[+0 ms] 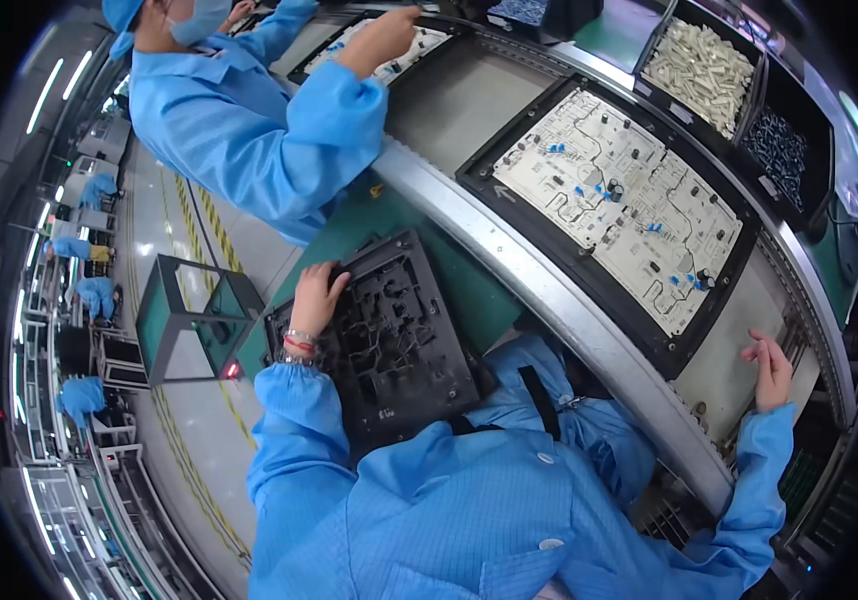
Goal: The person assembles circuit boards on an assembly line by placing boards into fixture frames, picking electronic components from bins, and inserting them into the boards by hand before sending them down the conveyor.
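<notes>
My left hand (pixel 318 297) rests at the upper left edge of a black slotted fixture tray (pixel 399 345), thumb apart from the fingers. The tray has many cut-outs and lies on top of at least one more dark tray. Over the conveyor's near right part hovers my right hand (pixel 769 370), its fingers loosely bent and apart, with nothing visible in them. Ahead and left of it, a white circuit board (pixel 599 200) sits in a black carrier frame (pixel 484 180) on the conveyor. Blue and black components stand on the board.
A metal rail (pixel 549 290) runs between me and the conveyor. Beyond the line are a bin of whitish parts (pixel 701 75) and a bin of dark parts (pixel 777 155). At upper left a co-worker in a blue sleeve (pixel 259 140) reaches over another board (pixel 409 55). A green-panelled stand (pixel 189 320) is at left.
</notes>
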The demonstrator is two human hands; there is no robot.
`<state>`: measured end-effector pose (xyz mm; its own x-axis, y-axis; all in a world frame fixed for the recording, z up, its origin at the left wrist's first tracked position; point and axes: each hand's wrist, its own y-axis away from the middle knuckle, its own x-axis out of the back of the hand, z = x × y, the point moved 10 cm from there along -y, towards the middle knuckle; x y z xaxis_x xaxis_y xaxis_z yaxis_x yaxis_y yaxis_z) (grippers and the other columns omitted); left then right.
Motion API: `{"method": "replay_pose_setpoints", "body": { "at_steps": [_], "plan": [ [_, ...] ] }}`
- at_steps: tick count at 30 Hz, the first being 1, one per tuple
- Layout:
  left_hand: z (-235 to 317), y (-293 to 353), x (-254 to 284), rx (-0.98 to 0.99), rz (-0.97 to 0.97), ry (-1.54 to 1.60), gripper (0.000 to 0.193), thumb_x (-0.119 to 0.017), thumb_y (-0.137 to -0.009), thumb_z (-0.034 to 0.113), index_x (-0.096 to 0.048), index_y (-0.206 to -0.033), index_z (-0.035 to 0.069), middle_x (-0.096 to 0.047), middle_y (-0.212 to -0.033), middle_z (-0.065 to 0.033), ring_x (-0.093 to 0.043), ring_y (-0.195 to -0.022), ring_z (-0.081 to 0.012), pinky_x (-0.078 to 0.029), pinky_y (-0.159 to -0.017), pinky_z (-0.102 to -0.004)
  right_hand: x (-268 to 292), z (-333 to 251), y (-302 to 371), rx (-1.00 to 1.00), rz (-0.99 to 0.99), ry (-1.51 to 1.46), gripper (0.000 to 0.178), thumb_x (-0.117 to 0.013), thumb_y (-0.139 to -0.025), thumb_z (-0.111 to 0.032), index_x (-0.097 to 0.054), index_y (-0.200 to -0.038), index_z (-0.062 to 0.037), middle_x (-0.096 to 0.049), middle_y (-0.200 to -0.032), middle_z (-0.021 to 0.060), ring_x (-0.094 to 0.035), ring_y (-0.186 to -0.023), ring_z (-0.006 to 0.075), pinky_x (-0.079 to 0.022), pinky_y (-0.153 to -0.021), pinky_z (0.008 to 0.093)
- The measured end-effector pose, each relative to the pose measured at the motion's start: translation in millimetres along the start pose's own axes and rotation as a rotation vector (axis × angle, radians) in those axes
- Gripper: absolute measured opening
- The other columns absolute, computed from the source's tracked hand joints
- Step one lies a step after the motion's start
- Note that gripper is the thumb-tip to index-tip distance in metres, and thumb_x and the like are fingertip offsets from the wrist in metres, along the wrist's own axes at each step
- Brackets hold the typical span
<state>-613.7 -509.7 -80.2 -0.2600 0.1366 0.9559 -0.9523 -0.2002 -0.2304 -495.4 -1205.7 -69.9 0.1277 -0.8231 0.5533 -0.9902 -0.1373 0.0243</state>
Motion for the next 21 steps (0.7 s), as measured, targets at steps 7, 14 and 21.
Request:
{"method": "replay_pose_setpoints", "body": {
  "at_steps": [7, 14, 21],
  "plan": [
    [20.1, -1.9, 27.5, -0.022, 0.129, -0.197, 0.024, -0.063, -0.08, 0.025, -0.055, -0.077, 0.002, -0.056, -0.079, -0.014, -0.051, -0.082, -0.0331, -0.041, -0.071, -0.042, 10.8, 5.8, 0.1, 0.093, 0.039, -0.011, 0.032, -0.043, -0.097, -0.021, -0.058, -0.11, 0.004, -0.059, -0.076, 0.0039, -0.052, -0.074, 0.0095, -0.042, -0.073, 0.0236],
    [124.1, 43.9, 166.2, -0.128, 0.453, -0.218, 0.022, -0.064, -0.078, 0.02, -0.056, -0.088, 0.002, -0.057, -0.089, -0.0124, -0.05, -0.092, -0.0345, -0.041, -0.085, -0.0416, 29.3, -0.3, 10.0, 0.118, 0.076, 0.044, 0.03, -0.045, -0.096, -0.021, -0.06, -0.106, 0.0034, -0.059, -0.074, 0.0043, -0.053, -0.071, 0.0096, -0.043, -0.068, 0.0242],
    [258.3, 108.3, 237.8, -0.556, 0.825, -0.443, 0.036, -0.055, -0.084, 0.042, -0.061, -0.08, 0.007, -0.058, -0.083, -0.0061, -0.051, -0.081, -0.0222, -0.044, -0.086, -0.0478, 22.1, -81.9, 29.9, 0.23, 0.08, 0.016, 0.03, -0.045, -0.095, -0.021, -0.06, -0.104, 0.0036, -0.06, -0.083, 0.0092, -0.057, -0.078, 0.015, -0.044, -0.072, 0.027]
  ]
}}
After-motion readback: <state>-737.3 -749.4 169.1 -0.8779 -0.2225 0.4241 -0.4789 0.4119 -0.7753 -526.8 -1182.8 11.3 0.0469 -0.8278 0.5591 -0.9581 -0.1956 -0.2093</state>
